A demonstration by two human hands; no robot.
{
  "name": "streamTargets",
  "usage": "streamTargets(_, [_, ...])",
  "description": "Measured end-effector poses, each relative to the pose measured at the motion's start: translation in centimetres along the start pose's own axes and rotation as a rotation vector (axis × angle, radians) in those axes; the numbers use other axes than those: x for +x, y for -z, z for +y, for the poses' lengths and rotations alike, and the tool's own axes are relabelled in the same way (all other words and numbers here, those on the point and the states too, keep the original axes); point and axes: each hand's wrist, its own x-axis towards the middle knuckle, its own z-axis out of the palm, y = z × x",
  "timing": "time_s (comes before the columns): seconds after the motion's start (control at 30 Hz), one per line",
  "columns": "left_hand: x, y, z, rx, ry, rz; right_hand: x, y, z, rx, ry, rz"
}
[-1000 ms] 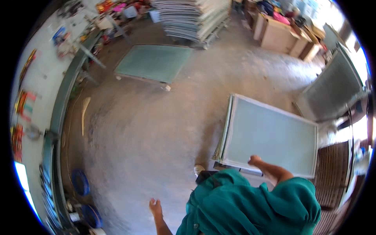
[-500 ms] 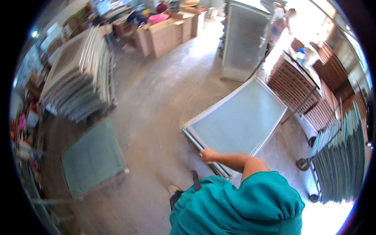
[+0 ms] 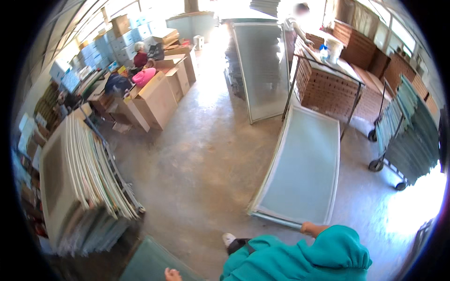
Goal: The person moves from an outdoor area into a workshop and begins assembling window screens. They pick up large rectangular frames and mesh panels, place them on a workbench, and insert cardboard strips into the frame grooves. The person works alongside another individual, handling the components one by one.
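My right hand [image 3: 308,228] is closed on the near edge of a large pale blue panel [image 3: 304,164] with a light frame. In front of me the panel lies long side away, its far end near a dark metal rack; whether it is mesh or glass I cannot tell. My left hand [image 3: 172,275] shows only in part at the lower edge. It hangs over a flat green panel [image 3: 152,260], fingers slightly apart, and I see nothing in it. A teal sleeve [image 3: 340,248] covers my right upper arm.
At left a stack of framed panels [image 3: 89,164] leans on a rack. Another framed panel [image 3: 262,70] stands upright ahead, with a person [image 3: 295,30] behind it. Brown stacked boards [image 3: 328,89] and a wheeled cart [image 3: 398,140] are at right; cardboard boxes [image 3: 161,98] stand back left.
The view has swung left and up. The held panel now points more straight away from me, my right hand still on its near edge. My left hand has come into view.
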Motion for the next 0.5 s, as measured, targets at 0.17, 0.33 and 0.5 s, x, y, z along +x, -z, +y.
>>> streamTargets(0.17, [11.8, -0.3, 10.5, 0.036, 0.064, -0.065, 1.5, 11.1, -23.2, 0.088, 0.196, 0.0])
streamTargets(0.33, [26.8, -2.3, 17.2, 0.13, 0.07, -0.162, 8.5, 23.4, -40.4, 0.251, 0.524, 0.22])
streamTargets(0.5, [49.6, -4.8, 23.9, -0.048, -0.148, -0.065, 14.4, 33.0, -51.1, 0.394, 0.432, 0.296])
